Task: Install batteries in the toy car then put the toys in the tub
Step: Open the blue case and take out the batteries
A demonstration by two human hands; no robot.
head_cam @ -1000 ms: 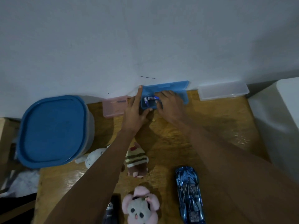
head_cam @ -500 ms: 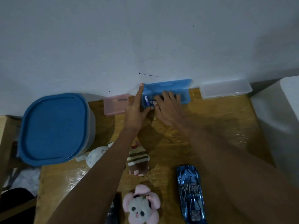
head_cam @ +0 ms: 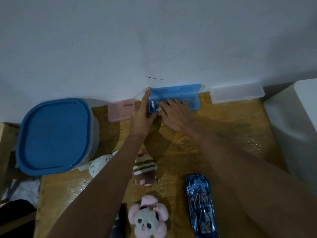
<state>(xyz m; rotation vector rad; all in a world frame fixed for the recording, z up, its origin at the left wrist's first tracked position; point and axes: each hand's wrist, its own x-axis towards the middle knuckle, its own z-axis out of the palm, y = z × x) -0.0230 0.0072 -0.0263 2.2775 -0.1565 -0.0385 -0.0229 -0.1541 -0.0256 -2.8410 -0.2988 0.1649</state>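
A blue plastic case (head_cam: 194, 100) lies open against the wall, its lid leaning back. My left hand (head_cam: 140, 117) grips its left end, index finger straight up along the edge and thumb at the front. The fingers of my right hand (head_cam: 176, 115) reach into the case and hide most of its contents. One small battery (head_cam: 152, 105) shows at the case's left end, just beside my right fingertips. The blue toy car (head_cam: 200, 203) lies near the front of the wooden table. The tub (head_cam: 53, 134), shut with a blue lid, stands at the left.
Three plush toys lie under my left arm: a white one (head_cam: 99, 164), a brown striped one (head_cam: 145, 169) and a pink-grey one (head_cam: 147, 219). A pink case (head_cam: 120, 110) and a clear case (head_cam: 236, 94) flank the blue one. A white box (head_cam: 295, 126) borders the right.
My right fingers have slid further into the case. The visible battery has turned from lying across to lying lengthwise at the left end. My left hand has kept its hold.
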